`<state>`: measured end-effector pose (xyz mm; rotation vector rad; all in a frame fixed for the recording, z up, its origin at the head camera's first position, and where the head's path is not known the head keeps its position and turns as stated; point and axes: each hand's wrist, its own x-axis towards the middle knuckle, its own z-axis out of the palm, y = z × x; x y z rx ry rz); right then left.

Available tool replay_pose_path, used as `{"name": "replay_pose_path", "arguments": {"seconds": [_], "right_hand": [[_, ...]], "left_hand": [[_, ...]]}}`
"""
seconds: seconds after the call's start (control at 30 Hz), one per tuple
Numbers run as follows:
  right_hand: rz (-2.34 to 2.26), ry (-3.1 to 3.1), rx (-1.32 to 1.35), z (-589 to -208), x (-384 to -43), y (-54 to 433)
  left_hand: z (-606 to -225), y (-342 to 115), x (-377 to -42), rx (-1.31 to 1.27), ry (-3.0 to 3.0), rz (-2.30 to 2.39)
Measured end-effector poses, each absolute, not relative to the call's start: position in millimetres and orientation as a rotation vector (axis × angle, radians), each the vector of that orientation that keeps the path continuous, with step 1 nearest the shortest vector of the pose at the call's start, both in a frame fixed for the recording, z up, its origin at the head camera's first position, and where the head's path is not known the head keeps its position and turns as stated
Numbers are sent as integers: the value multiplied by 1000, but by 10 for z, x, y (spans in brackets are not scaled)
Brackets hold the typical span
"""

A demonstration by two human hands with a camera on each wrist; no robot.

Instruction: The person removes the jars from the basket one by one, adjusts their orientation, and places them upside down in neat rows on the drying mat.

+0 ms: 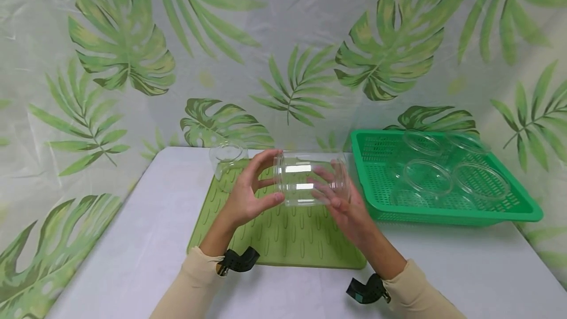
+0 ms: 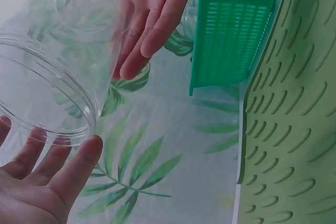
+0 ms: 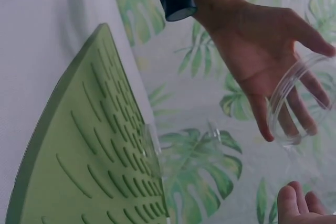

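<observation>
A clear jar (image 1: 305, 181) is held sideways above the green drying mat (image 1: 288, 245). My left hand (image 1: 250, 191) grips its open rim, thumb at the front and fingers behind; the left wrist view shows that rim (image 2: 86, 114) between the fingertips. At the other end, my right hand (image 1: 352, 210) touches the jar near its base, its fingers showing through the clear wall. In the left wrist view the right hand's fingers (image 2: 152, 35) look fairly straight. Only its fingertips (image 3: 294, 200) enter the right wrist view.
A second clear jar (image 1: 226, 161) stands at the mat's back left corner. To the right, a green basket (image 1: 447, 216) holds several clear jars (image 1: 427, 176). The white tabletop (image 1: 146, 220) meets a leaf-patterned sheet (image 1: 301, 23) behind.
</observation>
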<state>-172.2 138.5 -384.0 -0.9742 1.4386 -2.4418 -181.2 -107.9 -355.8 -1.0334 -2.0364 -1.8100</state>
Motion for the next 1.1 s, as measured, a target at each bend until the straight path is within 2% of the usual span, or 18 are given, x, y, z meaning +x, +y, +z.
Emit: {"name": "replay_pose_path", "arguments": {"seconds": [0.2,0.63,1.1], "right_hand": [[-2458,1511,-917,-3810,-1702,1384],[-2435,1622,-1023,-3720,-1619,1440],[-2289,1973,-1122,-3568,-1498,1706]], "left_hand": [[-3571,-1095,-1783,-1033,-2074,-1823],[-3575,-1182,-1643,-1070,-2193,-1670],[-3643,-1510,-1398,-1099,-2366,-1168]]}}
